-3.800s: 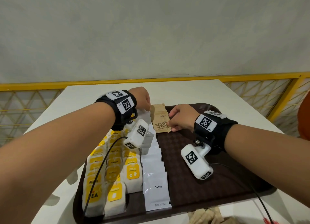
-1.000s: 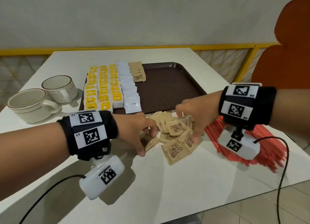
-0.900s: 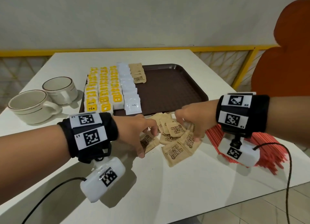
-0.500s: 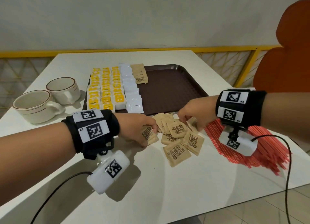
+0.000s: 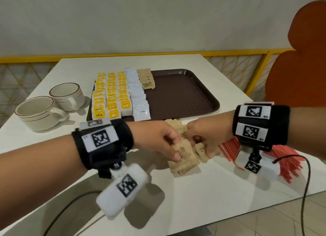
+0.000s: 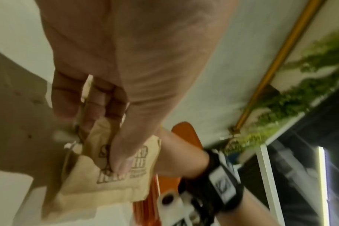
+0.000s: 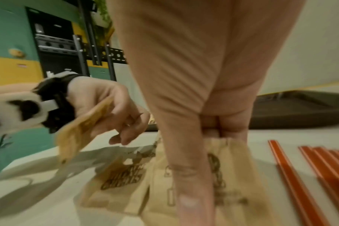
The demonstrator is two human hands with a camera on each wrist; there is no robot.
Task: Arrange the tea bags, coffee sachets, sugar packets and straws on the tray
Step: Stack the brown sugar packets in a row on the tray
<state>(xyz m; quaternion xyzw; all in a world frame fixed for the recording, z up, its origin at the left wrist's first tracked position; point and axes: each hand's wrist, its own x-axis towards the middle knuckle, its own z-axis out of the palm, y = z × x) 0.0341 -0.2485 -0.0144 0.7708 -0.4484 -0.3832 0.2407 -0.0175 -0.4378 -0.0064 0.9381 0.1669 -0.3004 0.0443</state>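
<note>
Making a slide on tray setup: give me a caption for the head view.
Both hands, left hand and right hand, gather brown sugar packets from the table beside a part-filled tray.

Brown sugar packets (image 5: 183,158) bunched on the table (tea bags (image 5: 109,94) rowed on the tray (image 5: 185,94))

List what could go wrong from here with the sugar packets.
The left hand pinches several brown sugar packets in a loose fan; one may slip out on the way to the tray. The right hand, gathering packets beside the red straws, might scatter them.
</note>
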